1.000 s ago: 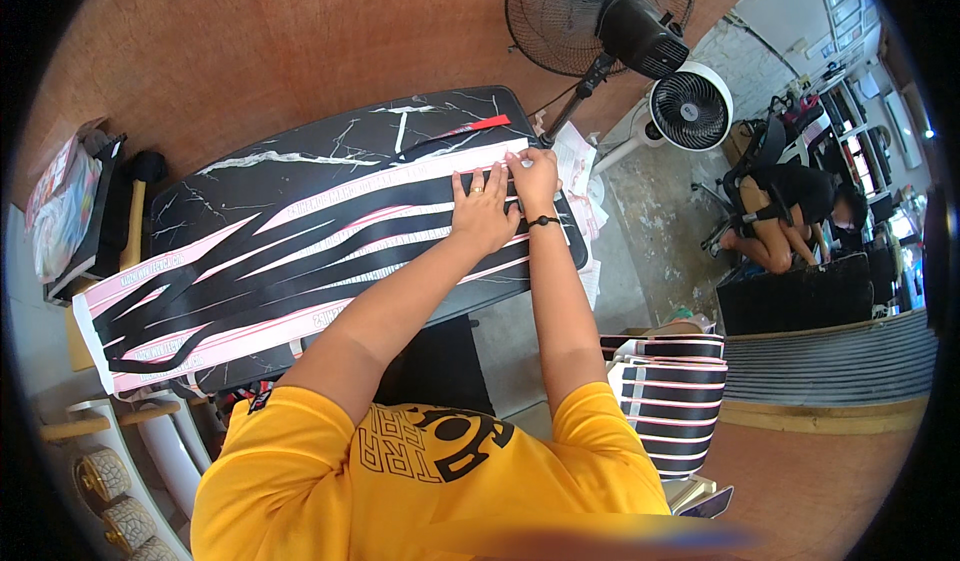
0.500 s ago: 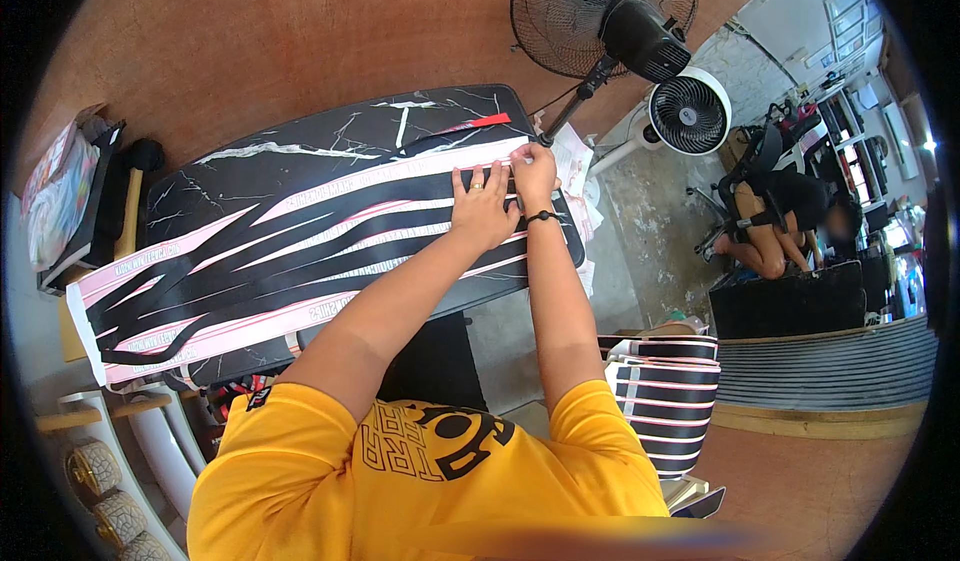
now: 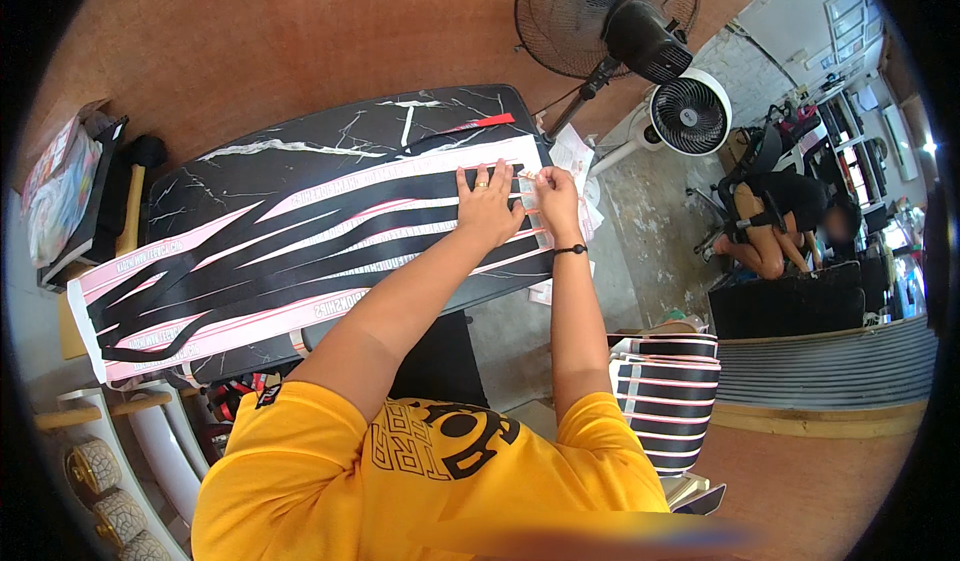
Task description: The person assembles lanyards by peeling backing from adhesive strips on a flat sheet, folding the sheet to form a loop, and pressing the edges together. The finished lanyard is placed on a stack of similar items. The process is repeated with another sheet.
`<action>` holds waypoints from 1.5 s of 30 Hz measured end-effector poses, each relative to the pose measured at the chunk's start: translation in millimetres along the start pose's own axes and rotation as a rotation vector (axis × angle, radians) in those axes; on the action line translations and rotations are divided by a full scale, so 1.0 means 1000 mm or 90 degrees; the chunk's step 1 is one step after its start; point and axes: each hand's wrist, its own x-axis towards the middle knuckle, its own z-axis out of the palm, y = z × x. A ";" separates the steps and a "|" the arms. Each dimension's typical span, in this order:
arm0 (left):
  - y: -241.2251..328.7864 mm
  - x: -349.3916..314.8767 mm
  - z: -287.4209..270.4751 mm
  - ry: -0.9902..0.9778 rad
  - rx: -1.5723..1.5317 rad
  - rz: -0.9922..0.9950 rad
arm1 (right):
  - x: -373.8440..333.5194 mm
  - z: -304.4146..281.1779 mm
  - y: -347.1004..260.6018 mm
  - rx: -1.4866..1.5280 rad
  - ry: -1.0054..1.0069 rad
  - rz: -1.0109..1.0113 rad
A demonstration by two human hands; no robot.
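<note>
Here's the left hand (image 3: 488, 206), palm down and grasping nothing, its fingers spread across the black strips (image 3: 400, 187) and a ring on one of them. Just beside it, the right hand (image 3: 558, 201) bends its fingers in at the right end of the sheet; whether they grip anything there, I can't tell, it's too small. A dark band (image 3: 571, 250) circles that wrist.

Beneath the strips lies the pink-and-white printed sheet (image 3: 270, 329), stretched lengthwise along the black marbled counter (image 3: 330, 129), the strips fanning and crossing toward its left end. Up by the far edge, apart from the sheet, runs a thin black strap with a red end (image 3: 495, 120).

Further out, a black fan (image 3: 645, 36) stands past the counter's right corner, a white fan (image 3: 690, 113) right by it. Below those, striped black-and-white material (image 3: 672, 401) hangs near the right elbow. Over on the right, another person (image 3: 790, 201) sits, bending forward.
</note>
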 end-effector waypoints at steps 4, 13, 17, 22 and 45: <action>0.000 0.000 0.000 -0.007 0.002 -0.004 | -0.010 -0.004 0.005 0.046 0.012 0.043; -0.001 0.000 -0.004 -0.004 0.004 -0.009 | -0.025 -0.033 0.010 0.247 -0.032 0.182; 0.000 0.001 -0.006 -0.024 -0.001 -0.014 | -0.030 -0.036 0.007 0.230 -0.029 0.182; 0.001 0.000 -0.006 -0.016 0.006 -0.021 | -0.030 -0.031 0.009 0.362 0.010 0.224; 0.002 0.000 0.001 0.026 0.010 -0.018 | -0.087 -0.051 0.027 0.745 0.154 0.156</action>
